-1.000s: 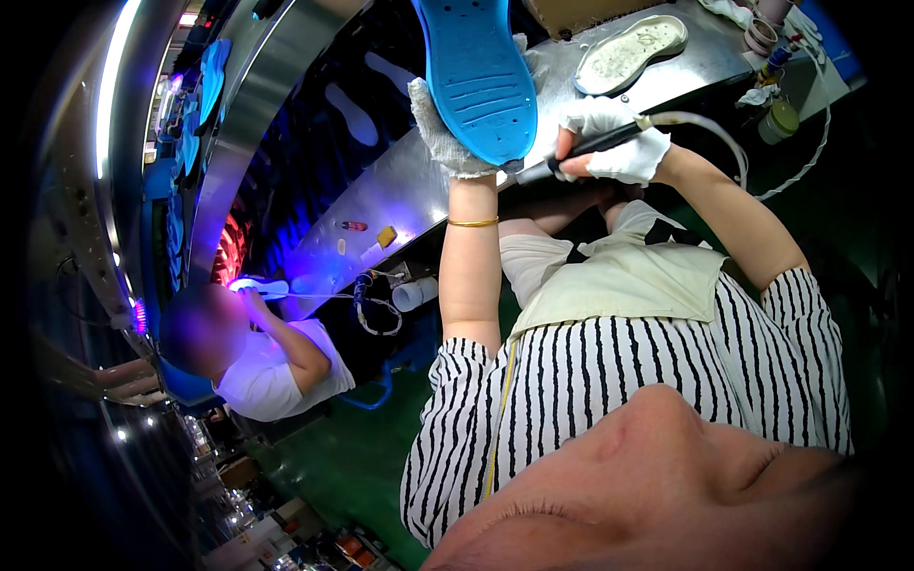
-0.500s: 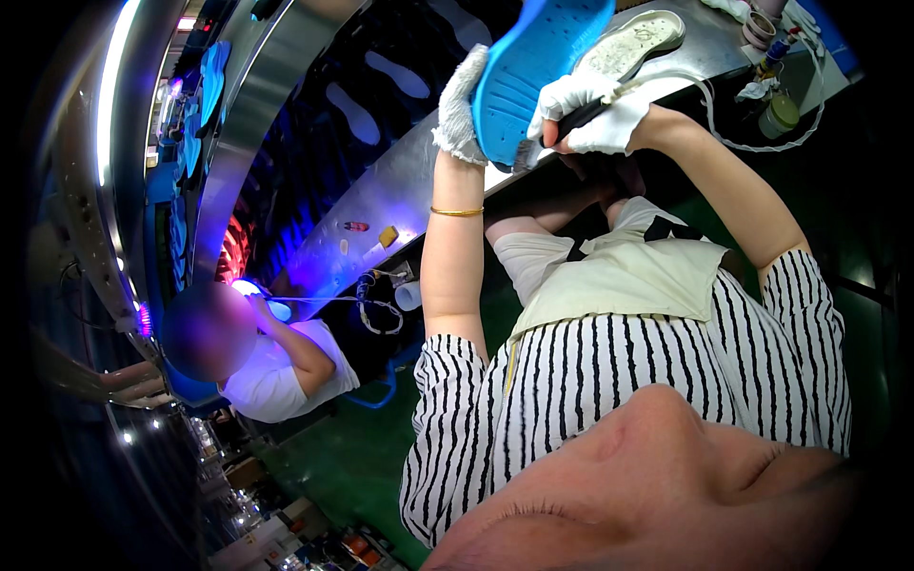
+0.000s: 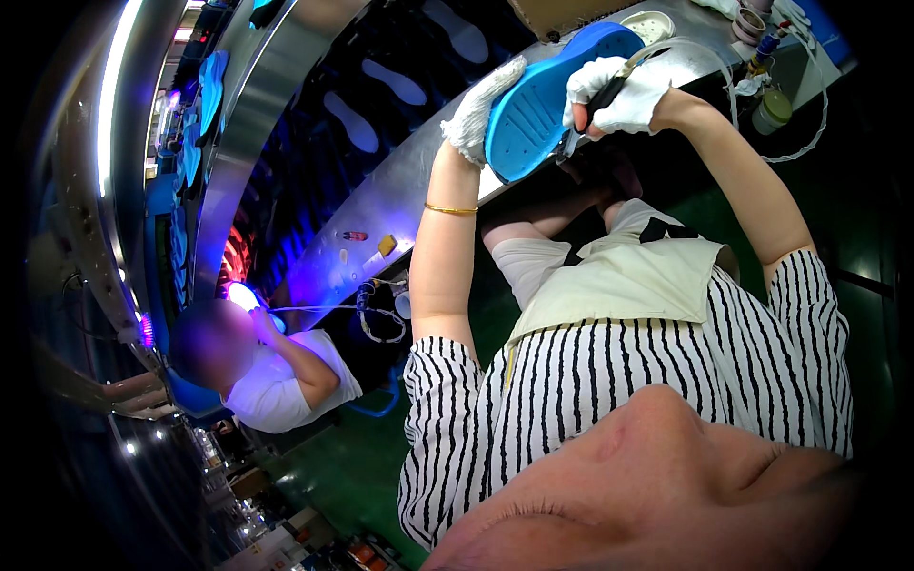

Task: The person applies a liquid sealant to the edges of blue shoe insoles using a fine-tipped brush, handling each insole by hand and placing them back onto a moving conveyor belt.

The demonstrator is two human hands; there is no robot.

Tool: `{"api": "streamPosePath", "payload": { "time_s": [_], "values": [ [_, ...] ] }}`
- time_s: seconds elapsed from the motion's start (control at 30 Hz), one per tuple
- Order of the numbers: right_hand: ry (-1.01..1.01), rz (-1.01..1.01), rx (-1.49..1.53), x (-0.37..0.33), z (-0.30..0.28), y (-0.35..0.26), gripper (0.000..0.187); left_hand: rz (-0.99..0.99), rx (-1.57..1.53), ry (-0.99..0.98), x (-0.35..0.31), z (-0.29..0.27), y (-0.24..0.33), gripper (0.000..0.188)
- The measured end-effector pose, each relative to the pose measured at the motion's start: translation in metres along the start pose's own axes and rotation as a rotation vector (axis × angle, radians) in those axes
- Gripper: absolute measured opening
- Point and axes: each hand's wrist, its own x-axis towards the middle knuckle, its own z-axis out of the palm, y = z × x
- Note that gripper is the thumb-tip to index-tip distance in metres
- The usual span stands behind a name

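Note:
A blue shoe sole (image 3: 533,119) is held up over the near edge of the metal bench, tilted. My left hand (image 3: 483,107), in a white knit glove, is closed on the sole's left edge. In a thinner white glove with bare fingertips showing, my right hand (image 3: 624,95) grips a black-handled brush (image 3: 606,93) with a pale tube running from it. The brush's lower end lies close to the sole's right rim; whether it touches, I cannot tell. Beyond the sole, a cream-coloured sole (image 3: 651,27) lies on the bench, partly hidden.
A dark conveyor carries several pale insoles (image 3: 393,83) past the metal bench (image 3: 381,195). A yellow sponge (image 3: 387,246) lies there. At the right are a lidded jar (image 3: 773,111) and rolls of tape (image 3: 748,26). A co-worker in a white shirt (image 3: 290,381) sits left. A cardboard box (image 3: 571,13) stands behind.
The blue sole has swung lower and turned, so its whole length now shows. My right hand and the brush have moved right along its rim. More of the cream sole is covered.

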Motion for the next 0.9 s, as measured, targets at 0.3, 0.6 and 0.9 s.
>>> {"api": "streamPosePath", "payload": {
  "time_s": [0.3, 0.6, 0.9],
  "values": [
    [0.078, 0.055, 0.0, -0.01, -0.021, 0.006, 0.013, -0.029, -0.058, -0.103, -0.008, 0.002, 0.006, 0.052],
    [0.344, -0.122, 0.19, -0.006, 0.047, -0.009, 0.007, 0.478, -0.639, -0.117, 0.003, 0.002, -0.052, 0.066],
    [0.543, -0.177, 0.181, 0.01, 0.032, 0.0, 0.01, 0.458, -0.935, -0.272, 0.001, 0.009, -0.074, 0.058]
  ]
}}
